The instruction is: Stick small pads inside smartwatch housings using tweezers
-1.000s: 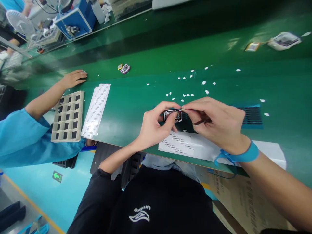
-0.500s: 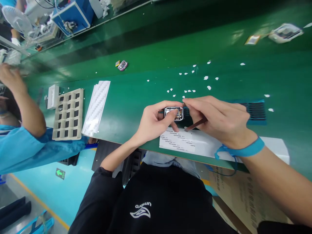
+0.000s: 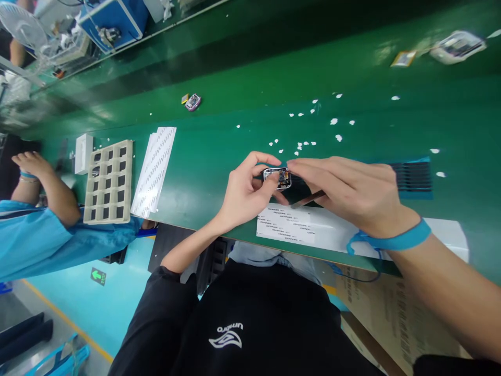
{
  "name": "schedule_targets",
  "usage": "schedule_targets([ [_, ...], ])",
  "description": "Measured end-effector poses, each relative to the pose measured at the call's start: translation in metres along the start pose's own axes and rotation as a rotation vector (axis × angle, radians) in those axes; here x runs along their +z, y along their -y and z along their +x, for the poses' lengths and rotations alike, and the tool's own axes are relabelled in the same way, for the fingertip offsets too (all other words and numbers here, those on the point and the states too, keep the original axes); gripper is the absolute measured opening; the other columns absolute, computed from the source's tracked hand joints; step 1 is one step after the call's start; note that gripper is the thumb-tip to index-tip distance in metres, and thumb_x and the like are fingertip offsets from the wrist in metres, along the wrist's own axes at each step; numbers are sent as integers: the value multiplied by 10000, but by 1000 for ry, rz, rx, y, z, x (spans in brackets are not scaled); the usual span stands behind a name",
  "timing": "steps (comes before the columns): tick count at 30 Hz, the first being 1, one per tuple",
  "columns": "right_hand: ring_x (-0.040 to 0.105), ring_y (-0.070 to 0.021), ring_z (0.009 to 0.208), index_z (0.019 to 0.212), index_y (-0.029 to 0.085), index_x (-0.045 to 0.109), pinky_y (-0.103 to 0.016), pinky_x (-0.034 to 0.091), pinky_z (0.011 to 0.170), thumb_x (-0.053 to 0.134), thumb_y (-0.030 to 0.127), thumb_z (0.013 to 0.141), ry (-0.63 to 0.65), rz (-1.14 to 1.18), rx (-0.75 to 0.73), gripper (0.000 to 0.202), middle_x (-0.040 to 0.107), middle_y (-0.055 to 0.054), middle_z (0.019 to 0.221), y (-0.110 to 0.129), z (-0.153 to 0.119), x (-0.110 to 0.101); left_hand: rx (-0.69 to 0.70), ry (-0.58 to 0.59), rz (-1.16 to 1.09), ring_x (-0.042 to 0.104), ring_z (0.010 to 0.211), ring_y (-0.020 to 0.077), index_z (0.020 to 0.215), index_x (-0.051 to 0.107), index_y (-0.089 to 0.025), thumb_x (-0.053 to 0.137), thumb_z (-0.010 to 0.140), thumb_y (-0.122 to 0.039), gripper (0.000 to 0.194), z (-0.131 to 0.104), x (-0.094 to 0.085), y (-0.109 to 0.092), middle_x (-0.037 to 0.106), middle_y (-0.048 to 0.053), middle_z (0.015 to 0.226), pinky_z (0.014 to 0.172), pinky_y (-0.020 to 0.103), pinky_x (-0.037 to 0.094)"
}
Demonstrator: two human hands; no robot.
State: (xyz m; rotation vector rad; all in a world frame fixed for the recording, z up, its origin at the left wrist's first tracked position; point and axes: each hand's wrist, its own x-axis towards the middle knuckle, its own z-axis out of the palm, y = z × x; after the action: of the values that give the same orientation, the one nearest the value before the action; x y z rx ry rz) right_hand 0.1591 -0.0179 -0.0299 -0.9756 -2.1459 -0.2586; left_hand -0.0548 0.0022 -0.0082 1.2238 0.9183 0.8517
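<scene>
My left hand is closed around a small open watch case, its thumb lying over the bare electronics inside. My right hand meets the right edge of the case with thumb and forefinger pinched together. From beneath that hand sticks out one end of a slim dark tool, perhaps tweezers; the rest is hidden by the palm. What the pinched fingertips hold, if anything, is too small to make out. Just below both hands lies a printed white sheet of adhesive backing. A blue strap circles my right wrist.
Small white scraps are scattered beyond my hands. Dark strips on blue film lie at right. Two opened watches rest farther back. Leftward are white sheets, a compartment tray and a co-worker's arm.
My right fingertips have come down slightly and left against the watch case. The case shifts a little left in my left hand. The co-worker's raised hand has lowered to the table.
</scene>
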Motion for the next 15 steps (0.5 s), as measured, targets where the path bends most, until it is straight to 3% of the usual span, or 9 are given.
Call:
schedule_targets([
  [4,816,-171,988,1373,310,741,-281,617,711,595,214,1080,26,70,75,340,800,9,1309,7,-1,3,95,-24,69,804,600,127,1104,583,-221,626,1011,-203,104,-4,4,6,768,-30,916,469,177,572],
  [10,813,-222,1053,1233,301,813,-343,656,769,574,294,1071,125,363,379,288,812,-32,1267,20,3,6,304,-203,195,786,586,101,1014,616,-204,701,1013,-326,149,-11,9,20,774,-29,852,505,161,598],
  [13,766,-160,785,1133,277,827,-293,576,638,605,321,1049,70,541,492,241,833,-23,1006,25,11,5,317,-186,151,743,516,80,984,599,-210,694,1040,-421,238,-11,7,26,736,-54,779,484,159,576],
  [15,602,-105,548,1089,262,822,-269,456,527,617,335,1056,62,587,556,220,739,19,726,28,17,4,312,-149,116,720,487,74,986,586,-216,691,1046,-492,301,-10,5,29,722,-63,759,469,162,561],
])
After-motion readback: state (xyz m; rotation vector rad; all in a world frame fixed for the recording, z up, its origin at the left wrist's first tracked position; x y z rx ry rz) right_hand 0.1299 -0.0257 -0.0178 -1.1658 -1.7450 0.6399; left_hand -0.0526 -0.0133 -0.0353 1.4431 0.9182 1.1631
